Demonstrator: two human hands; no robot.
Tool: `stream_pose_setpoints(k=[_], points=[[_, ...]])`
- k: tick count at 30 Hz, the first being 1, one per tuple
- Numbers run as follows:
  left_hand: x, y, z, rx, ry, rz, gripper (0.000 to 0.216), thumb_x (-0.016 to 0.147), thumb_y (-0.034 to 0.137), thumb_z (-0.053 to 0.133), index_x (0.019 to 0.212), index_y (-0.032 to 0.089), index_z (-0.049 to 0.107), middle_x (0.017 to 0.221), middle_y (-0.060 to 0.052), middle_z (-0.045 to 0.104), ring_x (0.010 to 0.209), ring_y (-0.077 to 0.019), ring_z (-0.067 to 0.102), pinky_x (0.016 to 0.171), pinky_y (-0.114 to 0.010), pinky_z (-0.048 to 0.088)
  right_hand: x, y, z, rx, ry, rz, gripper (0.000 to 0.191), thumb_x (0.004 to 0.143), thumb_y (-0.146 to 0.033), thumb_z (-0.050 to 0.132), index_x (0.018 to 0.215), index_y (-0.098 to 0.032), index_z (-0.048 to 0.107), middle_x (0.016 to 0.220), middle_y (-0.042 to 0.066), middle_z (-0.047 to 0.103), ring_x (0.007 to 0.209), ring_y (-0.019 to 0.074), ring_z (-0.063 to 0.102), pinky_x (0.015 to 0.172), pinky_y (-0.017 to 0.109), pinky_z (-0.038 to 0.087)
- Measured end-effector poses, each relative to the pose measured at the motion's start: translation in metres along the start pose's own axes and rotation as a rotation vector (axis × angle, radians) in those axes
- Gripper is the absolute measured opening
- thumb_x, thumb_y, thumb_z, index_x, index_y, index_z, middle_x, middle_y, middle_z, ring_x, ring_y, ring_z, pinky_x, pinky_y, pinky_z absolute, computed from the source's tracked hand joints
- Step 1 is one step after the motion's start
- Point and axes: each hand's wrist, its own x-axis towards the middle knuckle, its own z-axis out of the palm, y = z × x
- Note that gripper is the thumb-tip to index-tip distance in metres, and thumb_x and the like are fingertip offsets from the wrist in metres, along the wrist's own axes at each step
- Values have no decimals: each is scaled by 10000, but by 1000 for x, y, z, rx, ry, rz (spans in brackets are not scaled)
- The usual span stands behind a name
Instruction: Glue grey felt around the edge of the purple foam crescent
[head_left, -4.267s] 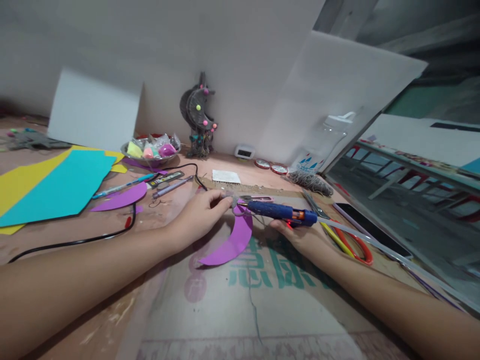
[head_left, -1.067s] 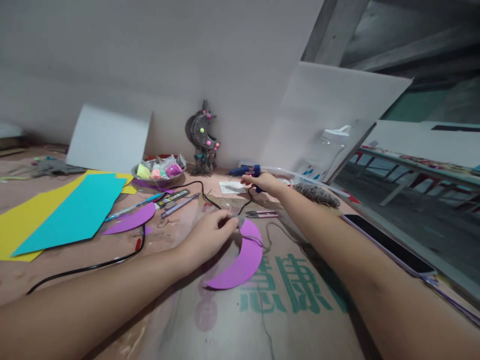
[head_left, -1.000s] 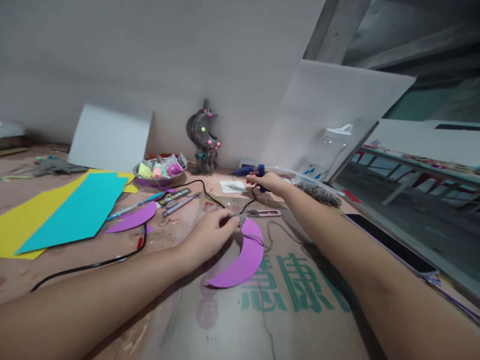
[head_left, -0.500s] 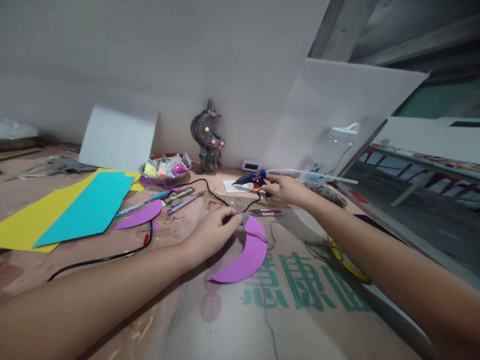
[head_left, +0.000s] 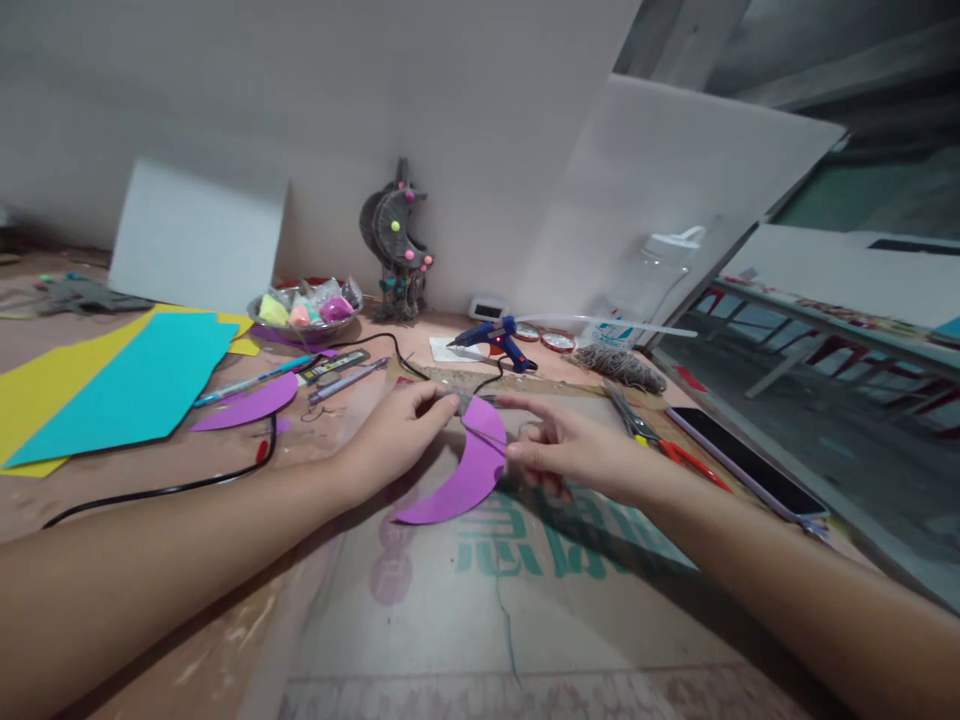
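A purple paper crescent [head_left: 469, 470] lies on a cardboard sheet [head_left: 525, 600]. My left hand [head_left: 397, 435] is closed, pinching a tuft of grey yarn [head_left: 459, 402] against the crescent's upper tip. My right hand [head_left: 570, 450] hovers at the crescent's right edge. Its thumb and fingers are pinched on a thin grey thread that runs across the purple paper, and its index finger reaches toward the tip. A blue glue gun [head_left: 499, 340] with a red light stands by itself near the wall, its clear glue stick pointing right.
Red-handled scissors [head_left: 675, 455] and a phone [head_left: 742, 470] lie to the right. A black cable [head_left: 187, 485], pens [head_left: 255, 375], a purple cutout [head_left: 244, 400] and teal paper [head_left: 127, 385] lie left. A bowl of coloured lumps [head_left: 304, 310], a moon ornament [head_left: 397, 240] and a yarn bundle [head_left: 619, 365] sit behind.
My right hand carried the glue gun to the back, stood it down and let go. It then came back to the crescent's right edge. My left hand stayed pinched at the tip.
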Motion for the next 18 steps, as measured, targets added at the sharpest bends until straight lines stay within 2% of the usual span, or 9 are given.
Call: stream_pose_setpoints(k=[2,4,5,7,12,14,18], points=[[0,-1,0,16,-5,-21,279,863,355,426,660,179,499,610,17,535,599,-139,494,576,-260,354,1,0,-4,-186,121,-103,379,806,-322,576,1163,-205,526,516,-61,519,404,98,447,367,219,307],[1,-1,1,36,-23,-21,278,859,357,428,664,177,511,619,13,544,615,-146,507,582,-262,356,0,-2,-5,-410,274,-230,98,810,-270,569,869,-209,617,537,-36,535,468,101,461,427,223,319],[1,-2,1,46,-35,-11,273,857,355,429,672,175,519,631,11,548,632,-150,514,590,-263,358,-2,-3,-4,-500,324,-283,80,814,-260,567,777,-210,617,569,-22,563,505,105,477,462,228,334],[1,-1,0,74,-66,14,260,854,345,429,688,172,529,653,9,547,662,-157,521,605,-265,360,-6,-7,0,-609,373,-370,139,836,-279,556,730,-214,618,642,-4,615,561,116,506,518,241,361],[0,-3,0,124,-162,78,267,861,345,423,697,170,541,669,9,556,678,-160,526,621,-262,368,-11,-18,13,-626,466,-547,160,879,-328,512,840,-232,634,730,18,653,621,137,544,575,263,388],[0,-3,0,121,-185,92,266,862,350,424,707,173,549,682,10,570,686,-160,532,625,-258,371,-9,-18,14,-591,511,-552,169,878,-338,512,840,-232,638,735,21,655,617,140,541,582,269,394],[-1,-2,0,111,-169,88,259,858,334,426,687,177,540,667,11,566,665,-155,524,610,-258,365,-1,-7,7,-511,566,-467,167,861,-324,529,795,-210,632,736,27,657,613,139,530,578,267,395]])
